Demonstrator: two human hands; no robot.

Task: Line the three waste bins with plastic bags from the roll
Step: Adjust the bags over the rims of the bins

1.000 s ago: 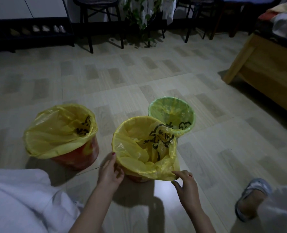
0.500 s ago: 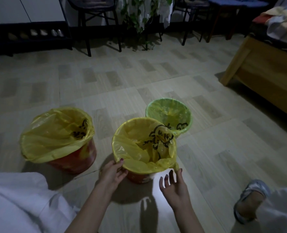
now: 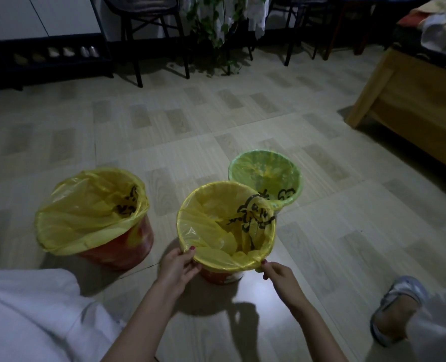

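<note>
— Left hand point(image 3: 178, 267) first?
— Gripping the near rim of the middle bin point(image 3: 220, 275), thumb and fingers closed over the folded edge of its yellow bag point(image 3: 216, 226). Painted nails visible.

— And the right hand point(image 3: 278, 273)?
— Pinching the same bag's edge at the near-right side of the rim, fingertips closed on a small fold of plastic. Both forearms reaching in from below, white clothing point(image 3: 25, 314) at lower left.

— Bag position?
— Already inside the middle bin, pulled over the rim all around, with black printed drawing on the far inner side. Only a low red and white strip of the bin itself showing under the bag, between the 2 hands.

— Other bins?
— Red bin point(image 3: 120, 246) to the left, standing apart, lined with a second yellow bag point(image 3: 86, 212), loose and wrinkled over the rim. Green bin point(image 3: 292, 197) just behind the middle one on the right, lined too, looking to touch it at the rim.

— Roll of bags?
— Cannot tell where.

— Around?
— Sandalled foot point(image 3: 397, 307) at lower right on the tiled floor point(image 3: 190, 131). Wooden bed frame point(image 3: 412, 105) at far right. Dark chairs point(image 3: 151, 32), hanging green plant point(image 3: 216, 22) and low shoe shelf point(image 3: 46, 58) along the far wall. Dim room, bright spot of light near the hands.
</note>
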